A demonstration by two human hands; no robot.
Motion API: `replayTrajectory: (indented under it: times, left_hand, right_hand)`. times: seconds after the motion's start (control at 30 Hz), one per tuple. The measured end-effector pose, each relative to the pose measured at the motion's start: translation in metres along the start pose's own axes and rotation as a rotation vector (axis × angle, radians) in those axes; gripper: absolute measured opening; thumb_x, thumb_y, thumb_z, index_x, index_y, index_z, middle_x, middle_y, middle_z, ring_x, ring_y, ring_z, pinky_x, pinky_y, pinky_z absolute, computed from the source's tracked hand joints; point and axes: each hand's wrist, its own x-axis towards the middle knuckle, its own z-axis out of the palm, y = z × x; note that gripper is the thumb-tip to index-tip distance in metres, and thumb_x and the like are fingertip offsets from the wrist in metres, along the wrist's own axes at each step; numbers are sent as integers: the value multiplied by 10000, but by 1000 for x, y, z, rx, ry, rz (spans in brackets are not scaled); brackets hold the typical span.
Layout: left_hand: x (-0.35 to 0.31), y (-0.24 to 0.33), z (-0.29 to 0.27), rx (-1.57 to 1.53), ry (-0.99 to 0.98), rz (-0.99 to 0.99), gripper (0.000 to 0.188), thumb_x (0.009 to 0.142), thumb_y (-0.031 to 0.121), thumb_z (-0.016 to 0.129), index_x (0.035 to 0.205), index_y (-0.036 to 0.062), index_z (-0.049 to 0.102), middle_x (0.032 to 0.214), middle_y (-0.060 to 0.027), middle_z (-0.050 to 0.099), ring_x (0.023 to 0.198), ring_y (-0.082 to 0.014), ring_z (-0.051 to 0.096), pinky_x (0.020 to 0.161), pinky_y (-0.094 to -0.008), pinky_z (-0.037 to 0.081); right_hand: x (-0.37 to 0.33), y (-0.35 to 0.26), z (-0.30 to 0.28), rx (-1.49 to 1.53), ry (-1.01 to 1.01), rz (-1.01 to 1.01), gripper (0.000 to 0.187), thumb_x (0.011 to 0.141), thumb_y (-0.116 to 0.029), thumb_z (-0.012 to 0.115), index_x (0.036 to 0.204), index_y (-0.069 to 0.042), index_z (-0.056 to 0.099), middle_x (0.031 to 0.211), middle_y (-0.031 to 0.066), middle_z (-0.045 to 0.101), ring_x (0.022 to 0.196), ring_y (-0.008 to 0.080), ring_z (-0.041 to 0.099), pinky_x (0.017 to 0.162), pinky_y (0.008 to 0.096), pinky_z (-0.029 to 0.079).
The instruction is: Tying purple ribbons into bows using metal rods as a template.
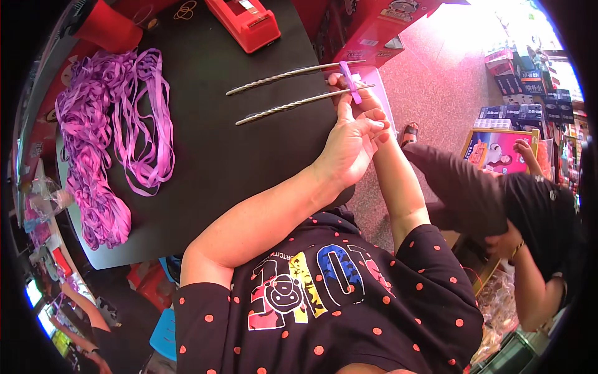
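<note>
Two slim metal rods with spiral fluting, like long drill bits (277, 109), lie side by side over the right part of the black table. Purple ribbon (350, 84) wraps across both at their smooth right ends. My right hand (367, 101) is partly hidden behind the rods and ribbon, its fingers closed on the ribbon between them. In front of it, my left hand (350, 142) reaches its index finger to the lower rod; thumb and other fingers are pinched together, and what they hold is hidden. At the left lies a big heap of purple ribbon (93, 143).
The black table (212, 156) has a red tape dispenser (252, 28), a red cup (111, 28) and rubber bands (185, 10) at its far side. Red boxes (367, 31) stand beyond its right edge. A person in dark clothes (529, 199) is close on the right, near stacked goods.
</note>
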Motion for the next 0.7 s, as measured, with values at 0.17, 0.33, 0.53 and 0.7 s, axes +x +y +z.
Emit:
replayTrajectory:
  times: [0.17, 0.33, 0.53, 0.7]
  left_hand:
    - [-1, 2, 3, -1, 9, -11, 782, 804, -64, 498, 1418, 272, 150, 1004, -64, 527, 921, -199, 557, 848, -362, 464]
    - [0, 2, 3, 9, 12, -13, 771, 801, -68, 498, 1413, 268, 171, 1003, -62, 528, 926, -197, 552, 849, -360, 464]
    - [-2, 2, 6, 16, 12, -17, 727, 797, -79, 495, 1380, 256, 218, 988, -54, 540, 928, -194, 552, 856, -358, 457]
    - [-4, 2, 6, 34, 45, 10, 647, 806, -74, 508, 1323, 234, 270, 960, -47, 556, 910, -191, 566, 836, -353, 455]
  right_hand:
    - [-6, 9, 15, 73, 47, -89, 391, 917, -260, 514, 1227, -23, 481, 1078, 51, 548, 904, 102, 527, 697, 221, 480]
    - [6, 8, -5, 219, -159, -17, 334, 909, -200, 528, 1183, -13, 488, 1050, 40, 532, 887, 87, 523, 687, 205, 472]
    - [20, 4, -28, 352, -462, 95, 346, 903, -213, 601, 1157, -27, 458, 1096, 62, 512, 991, 121, 516, 791, 233, 481]
    - [15, -28, -8, 108, -120, 136, 207, 871, -168, 636, 1013, -32, 572, 882, 46, 597, 747, 133, 590, 657, 258, 514]
